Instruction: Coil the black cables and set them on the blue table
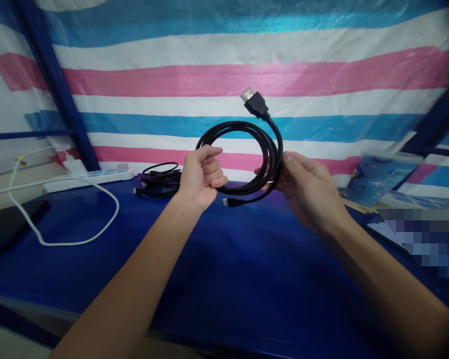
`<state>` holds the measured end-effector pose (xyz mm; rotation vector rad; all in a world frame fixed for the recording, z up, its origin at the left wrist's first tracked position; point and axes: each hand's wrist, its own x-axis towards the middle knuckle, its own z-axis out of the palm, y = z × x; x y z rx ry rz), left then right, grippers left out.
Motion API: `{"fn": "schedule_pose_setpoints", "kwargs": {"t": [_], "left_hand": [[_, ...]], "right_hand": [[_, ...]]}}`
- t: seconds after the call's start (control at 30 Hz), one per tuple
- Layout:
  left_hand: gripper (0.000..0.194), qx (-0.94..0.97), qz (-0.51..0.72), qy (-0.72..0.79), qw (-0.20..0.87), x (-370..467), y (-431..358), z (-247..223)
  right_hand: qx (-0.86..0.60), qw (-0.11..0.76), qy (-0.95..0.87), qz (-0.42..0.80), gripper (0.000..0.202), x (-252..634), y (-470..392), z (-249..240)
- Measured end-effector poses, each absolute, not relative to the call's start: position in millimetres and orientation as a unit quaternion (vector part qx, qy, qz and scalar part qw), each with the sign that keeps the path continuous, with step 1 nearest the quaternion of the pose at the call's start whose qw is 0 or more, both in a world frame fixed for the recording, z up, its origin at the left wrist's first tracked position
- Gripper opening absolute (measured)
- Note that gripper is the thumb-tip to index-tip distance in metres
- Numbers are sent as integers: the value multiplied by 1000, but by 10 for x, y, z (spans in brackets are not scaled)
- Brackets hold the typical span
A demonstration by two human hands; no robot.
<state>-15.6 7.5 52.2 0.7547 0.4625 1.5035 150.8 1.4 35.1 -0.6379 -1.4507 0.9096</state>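
Above the blue table (224, 279), the black cable (272, 154) is up in the air in front of the striped sheet (164, 80). The left hand (200, 177) hides the coil's left side; its fingers are half curled there, and whether they grip the cable cannot be told. The right hand (310, 187) is partly closed, holding the coil's right side between thumb and fingers, most of the fingers hidden behind it. The right edge of the view is blocked out by pixelation, and the tangle of black cords (159, 182) is partly behind the left wrist.

The cable is smooth, wound in several round loops, with a large plug (256, 103) and a small plug (232, 202), both metal-tipped. The coil's open face is towards the camera, slightly wider than tall. The large plug points up and left above it; the small one points left, nearly level, just below.
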Motion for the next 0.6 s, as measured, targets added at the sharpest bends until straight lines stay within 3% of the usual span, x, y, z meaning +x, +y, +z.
{"fn": "schedule_pose_setpoints", "kwargs": {"t": [0.1, 0.37, 0.5, 0.6], "left_hand": [[37, 296, 684, 217, 630, -124, 90, 502], [35, 266, 679, 201, 654, 203, 22, 344], [35, 325, 620, 169, 694, 317, -25, 316], [34, 371, 594, 166, 694, 262, -1, 335]], "right_hand": [[-291, 630, -591, 411, 15, 1396, -5, 286], [-291, 683, -462, 485, 15, 1148, -109, 205], [-312, 708, -466, 429, 12, 1311, -49, 284], [-344, 679, -524, 381, 12, 1439, 19, 331]]}}
